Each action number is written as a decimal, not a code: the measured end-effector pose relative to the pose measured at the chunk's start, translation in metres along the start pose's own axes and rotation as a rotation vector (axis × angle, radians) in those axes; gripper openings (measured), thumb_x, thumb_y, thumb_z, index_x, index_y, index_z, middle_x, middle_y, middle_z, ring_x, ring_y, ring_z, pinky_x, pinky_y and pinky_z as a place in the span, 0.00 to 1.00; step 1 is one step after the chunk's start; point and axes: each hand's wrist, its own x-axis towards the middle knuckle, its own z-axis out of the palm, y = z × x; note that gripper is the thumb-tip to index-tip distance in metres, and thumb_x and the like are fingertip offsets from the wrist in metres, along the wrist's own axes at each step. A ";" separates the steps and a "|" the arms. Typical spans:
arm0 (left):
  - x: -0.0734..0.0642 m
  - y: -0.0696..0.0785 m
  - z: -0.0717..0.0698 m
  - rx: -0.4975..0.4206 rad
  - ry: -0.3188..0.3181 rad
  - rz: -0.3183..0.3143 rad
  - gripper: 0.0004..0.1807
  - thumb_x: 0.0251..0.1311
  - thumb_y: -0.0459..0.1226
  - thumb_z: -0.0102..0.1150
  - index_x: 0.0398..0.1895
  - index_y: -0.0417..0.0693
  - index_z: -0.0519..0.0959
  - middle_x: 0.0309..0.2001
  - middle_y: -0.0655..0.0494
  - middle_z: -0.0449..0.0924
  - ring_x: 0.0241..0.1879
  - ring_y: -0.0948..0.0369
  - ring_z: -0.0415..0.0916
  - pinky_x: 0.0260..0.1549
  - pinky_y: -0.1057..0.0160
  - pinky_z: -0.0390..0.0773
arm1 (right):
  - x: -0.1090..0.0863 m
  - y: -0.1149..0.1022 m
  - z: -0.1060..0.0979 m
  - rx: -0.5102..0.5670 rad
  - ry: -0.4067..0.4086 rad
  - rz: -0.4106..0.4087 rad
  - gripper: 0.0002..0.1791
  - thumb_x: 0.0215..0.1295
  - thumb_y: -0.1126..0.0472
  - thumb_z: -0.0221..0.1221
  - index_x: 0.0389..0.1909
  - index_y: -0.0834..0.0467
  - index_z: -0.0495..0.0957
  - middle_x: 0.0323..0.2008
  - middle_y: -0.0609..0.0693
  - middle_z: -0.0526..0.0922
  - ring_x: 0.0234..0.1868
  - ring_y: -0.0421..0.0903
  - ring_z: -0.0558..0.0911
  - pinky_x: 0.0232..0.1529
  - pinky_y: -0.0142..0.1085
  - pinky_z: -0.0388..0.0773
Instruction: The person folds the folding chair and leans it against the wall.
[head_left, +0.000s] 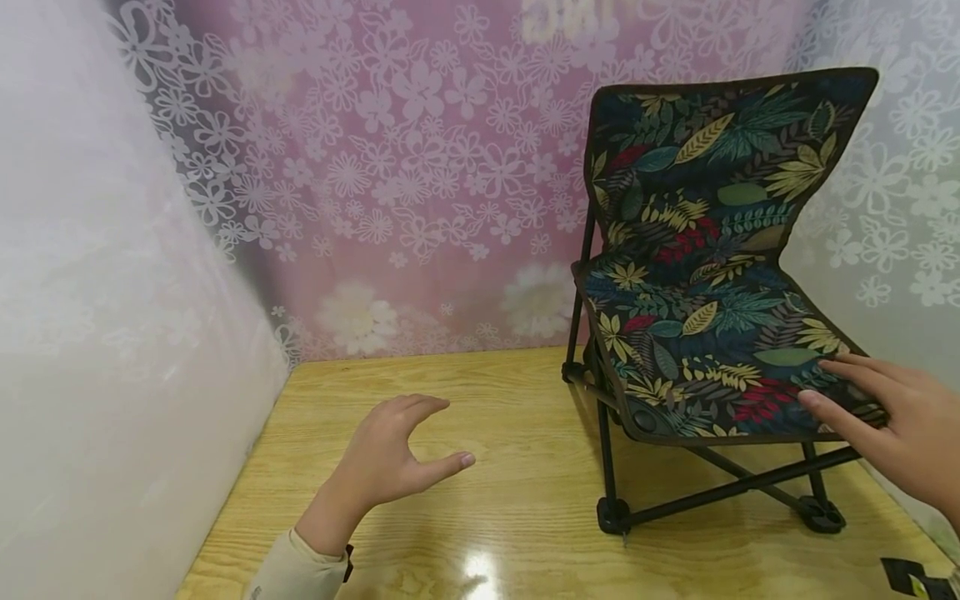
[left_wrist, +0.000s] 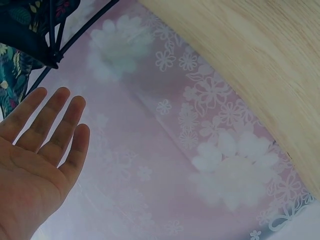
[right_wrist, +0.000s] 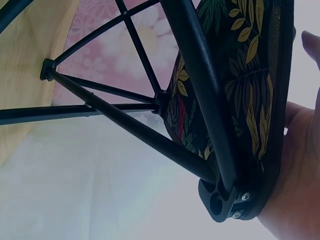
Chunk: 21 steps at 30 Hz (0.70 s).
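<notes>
A folding chair (head_left: 705,321) with dark leaf-patterned fabric and black tube legs stands upright and unfolded on the right in the head view. My right hand (head_left: 903,421) is at the front right corner of its seat, fingers extended over the fabric. From the right wrist view, the underside of the seat (right_wrist: 250,105) and a black corner joint (right_wrist: 217,200) show, with the right hand (right_wrist: 300,160) partly hidden behind them. To the left of the chair my left hand (head_left: 390,454) hovers over the wooden surface, thumb and fingers apart, holding nothing. Its palm and spread fingers (left_wrist: 70,145) fill the left wrist view's lower left.
Under the chair lies a light wood-grain surface (head_left: 450,533). Behind it hangs a pink sheet (head_left: 420,208) with white flowers. A whitish sheet (head_left: 112,292) bounds the left side, and a pale flowered one (head_left: 892,208) the right, close to the chair.
</notes>
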 end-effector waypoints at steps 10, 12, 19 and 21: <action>0.002 -0.002 0.002 -0.019 0.022 0.016 0.39 0.56 0.72 0.68 0.62 0.57 0.85 0.59 0.61 0.87 0.60 0.56 0.85 0.58 0.48 0.84 | -0.007 0.006 0.000 -0.007 0.009 0.001 0.40 0.78 0.42 0.59 0.66 0.77 0.73 0.71 0.79 0.66 0.72 0.81 0.60 0.79 0.71 0.46; 0.003 -0.002 0.001 -0.023 0.021 0.015 0.39 0.56 0.72 0.68 0.62 0.57 0.85 0.59 0.61 0.87 0.60 0.56 0.85 0.58 0.48 0.84 | -0.009 0.009 0.000 -0.007 0.004 0.002 0.39 0.78 0.43 0.59 0.66 0.77 0.73 0.71 0.79 0.66 0.74 0.81 0.59 0.80 0.70 0.45; 0.004 0.000 0.000 -0.027 0.004 -0.002 0.39 0.57 0.72 0.67 0.63 0.59 0.85 0.60 0.61 0.87 0.60 0.56 0.84 0.59 0.47 0.84 | -0.015 0.019 0.004 -0.041 0.024 -0.042 0.37 0.76 0.44 0.62 0.64 0.76 0.75 0.68 0.77 0.70 0.79 0.75 0.56 0.82 0.67 0.43; 0.005 0.001 0.000 -0.031 0.001 -0.004 0.40 0.57 0.72 0.67 0.63 0.58 0.85 0.60 0.61 0.87 0.61 0.56 0.84 0.59 0.47 0.84 | -0.017 0.021 0.005 -0.045 0.035 -0.044 0.37 0.76 0.44 0.62 0.64 0.76 0.75 0.68 0.77 0.70 0.80 0.74 0.55 0.83 0.67 0.42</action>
